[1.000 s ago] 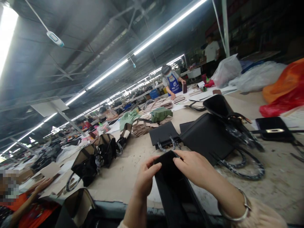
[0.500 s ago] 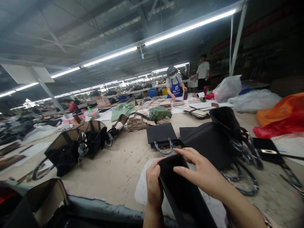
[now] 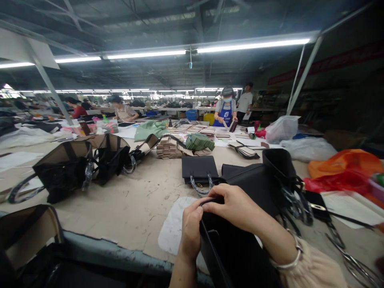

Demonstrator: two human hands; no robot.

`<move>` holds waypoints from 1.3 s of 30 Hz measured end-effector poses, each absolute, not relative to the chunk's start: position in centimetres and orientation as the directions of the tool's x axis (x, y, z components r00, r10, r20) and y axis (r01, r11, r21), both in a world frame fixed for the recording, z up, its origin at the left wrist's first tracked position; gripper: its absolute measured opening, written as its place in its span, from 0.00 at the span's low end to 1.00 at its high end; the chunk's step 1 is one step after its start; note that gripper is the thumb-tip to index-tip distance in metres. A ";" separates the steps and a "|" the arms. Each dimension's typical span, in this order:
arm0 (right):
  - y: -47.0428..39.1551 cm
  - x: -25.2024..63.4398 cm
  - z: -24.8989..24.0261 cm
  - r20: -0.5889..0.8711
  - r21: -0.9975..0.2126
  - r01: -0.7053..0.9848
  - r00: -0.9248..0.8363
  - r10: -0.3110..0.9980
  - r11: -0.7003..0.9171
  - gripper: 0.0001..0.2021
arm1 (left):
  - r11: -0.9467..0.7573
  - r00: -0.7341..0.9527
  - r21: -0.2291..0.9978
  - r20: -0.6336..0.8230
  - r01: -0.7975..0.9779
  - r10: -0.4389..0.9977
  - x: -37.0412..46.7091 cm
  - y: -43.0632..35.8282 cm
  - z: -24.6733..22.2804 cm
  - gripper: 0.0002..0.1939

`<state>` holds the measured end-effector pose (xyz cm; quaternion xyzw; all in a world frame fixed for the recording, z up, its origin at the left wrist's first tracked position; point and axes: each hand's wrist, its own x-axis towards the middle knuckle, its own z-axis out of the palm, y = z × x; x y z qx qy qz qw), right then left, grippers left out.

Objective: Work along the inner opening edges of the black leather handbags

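A black leather bag piece hangs at the near table edge, its top edge between my two hands. My left hand is closed on its upper left corner, thumb against the rim. Fingers and thumb of my right hand pinch the same top edge just to the right, close to the left hand. Beneath lies a white sheet. Just beyond the hands is a small black bag with plastic-wrapped handles.
Black bags stand at the left, and another sits at the near left. Black bags and orange and red plastic lie right. Stacked brown pieces are beyond. A person in a blue apron works across the table.
My right hand has gone from spread over the black piece to pinching its top edge. The piece now shows an opening. The camera view has levelled and shifted.
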<state>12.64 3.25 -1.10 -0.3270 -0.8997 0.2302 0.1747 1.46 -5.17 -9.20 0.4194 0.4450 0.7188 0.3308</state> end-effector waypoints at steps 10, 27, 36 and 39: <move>4.2 12.1 -2.1 0.211 -0.482 0.488 -0.742 0.636 0.728 0.09 | -0.379 -0.428 0.909 0.277 -0.173 0.860 1.4 -5.0 -8.6 0.19; 3.4 12.7 -1.0 0.144 -0.594 0.363 -0.830 0.539 0.718 0.08 | -0.345 -0.429 0.932 0.268 -0.112 0.863 0.5 -5.5 -8.8 0.20; 3.1 12.3 -1.1 0.168 -0.609 0.401 -0.778 0.605 0.685 0.11 | -0.355 -0.463 0.926 0.261 -0.128 0.847 0.9 -5.6 -8.4 0.19; 2.8 12.0 -1.2 0.187 -0.567 0.428 -0.765 0.617 0.703 0.11 | -0.351 -0.462 0.931 0.267 -0.104 0.846 0.8 -5.6 -8.3 0.20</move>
